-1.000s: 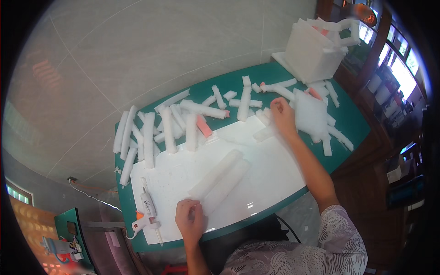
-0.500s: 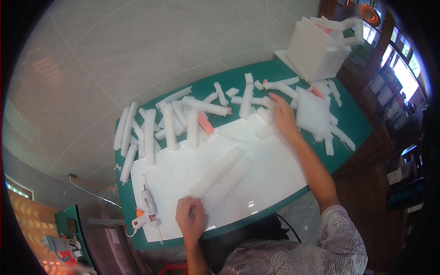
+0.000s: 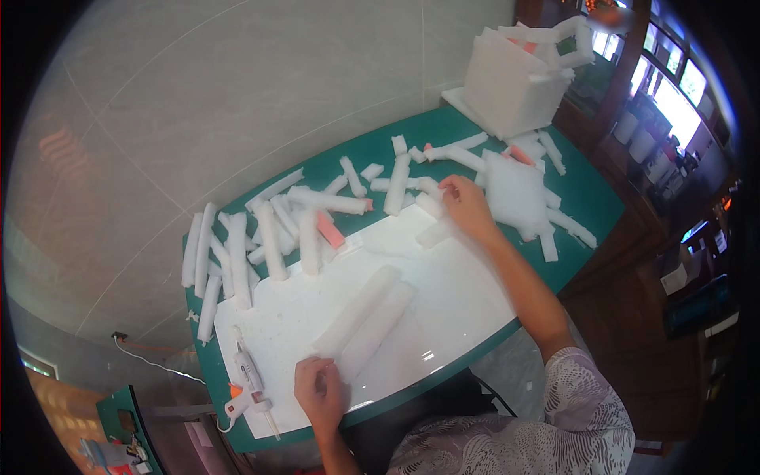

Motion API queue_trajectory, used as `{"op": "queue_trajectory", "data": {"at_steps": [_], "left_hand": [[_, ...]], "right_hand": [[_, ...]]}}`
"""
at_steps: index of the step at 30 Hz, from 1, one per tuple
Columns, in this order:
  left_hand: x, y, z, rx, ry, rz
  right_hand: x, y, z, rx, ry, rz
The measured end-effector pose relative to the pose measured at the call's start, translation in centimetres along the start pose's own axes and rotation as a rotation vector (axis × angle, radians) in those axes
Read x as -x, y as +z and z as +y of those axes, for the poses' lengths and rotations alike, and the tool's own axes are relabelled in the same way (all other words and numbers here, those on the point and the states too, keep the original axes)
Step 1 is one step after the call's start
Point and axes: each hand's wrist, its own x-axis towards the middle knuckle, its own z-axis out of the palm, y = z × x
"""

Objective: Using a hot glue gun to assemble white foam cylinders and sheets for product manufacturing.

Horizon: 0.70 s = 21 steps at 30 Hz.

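On the far right part of the white board's edge, my right hand (image 3: 469, 208) reaches in with bent fingers closed at the end of a short white foam piece (image 3: 430, 188). Its fingertips hide that end. My left hand (image 3: 320, 393) rests near the board's front edge with curled fingers, and I see nothing in it. Just beyond it lies a long white foam strip (image 3: 360, 310), slanting across the board. A second, flatter strip (image 3: 383, 326) lies alongside it. Another flat white piece (image 3: 435, 233) lies below my right wrist.
A glue gun (image 3: 248, 380) lies on the white board (image 3: 273, 317) at left. Several foam strips (image 3: 237, 261) and a pink block (image 3: 330, 229) line the green table (image 3: 582, 202). At right lie a foam slab (image 3: 514, 194) and a white foam box (image 3: 511, 83).
The view has shifted, so the table sits further left and lower. My right fingers have bent inward at the foam piece. My left hand stays by the long strip.
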Motion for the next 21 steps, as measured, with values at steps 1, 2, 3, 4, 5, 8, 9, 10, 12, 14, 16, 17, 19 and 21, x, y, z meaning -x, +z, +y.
{"op": "queue_trajectory", "data": {"at_steps": [1, 2, 3, 4, 5, 8, 9, 10, 12, 14, 16, 17, 19, 21], "left_hand": [[0.0, 0.1, 0.0, 0.012, 0.002, 0.004], [0.0, 0.2, 0.1, 0.020, 0.009, -0.004], [0.0, 0.1, 0.0, 0.010, 0.014, -0.017], [-0.1, 0.2, 0.0, 0.002, 0.018, -0.028], [0.0, 0.1, -0.1, 0.011, 0.024, -0.032], [0.2, -0.1, -0.2, 0.031, -0.030, -0.011], [0.1, 0.0, -0.1, 0.042, -0.029, -0.020], [0.0, 0.0, 0.0, 0.045, -0.029, -0.020], [-0.2, 0.0, 0.4, 0.048, -0.032, -0.022], [-0.3, -0.1, 0.8, 0.044, -0.052, -0.025], [-0.3, 0.0, 0.6, 0.040, -0.044, -0.034], [-0.3, 0.0, 0.5, 0.037, -0.037, -0.041], [-0.1, 0.1, 0.3, 0.054, -0.024, -0.034], [0.0, 0.1, 0.2, 0.074, -0.012, -0.027]], "right_hand": [[0.0, -0.7, 0.2, -0.002, 0.049, 0.019], [0.1, -1.7, 0.4, 0.005, 0.052, 0.030], [0.4, -3.0, 0.3, 0.059, 0.048, 0.024], [0.5, -4.3, 0.4, 0.115, 0.041, 0.018], [0.9, -5.3, 0.6, 0.123, 0.041, 0.026], [2.7, -9.2, 0.7, 0.192, -0.080, 0.156], [3.1, -10.8, 0.9, 0.204, -0.077, 0.162], [3.5, -12.0, 1.3, 0.156, 0.004, 0.165], [4.1, -13.8, 1.4, 0.110, 0.061, 0.163], [4.6, -14.6, 1.0, 0.083, 0.115, 0.127], [4.9, -15.0, 1.0, 0.056, 0.167, 0.097], [4.9, -15.1, 1.3, 0.055, 0.142, 0.089], [4.9, -14.9, 1.3, 0.049, 0.113, 0.081], [5.0, -14.8, 1.1, 0.042, 0.111, 0.077]]}}
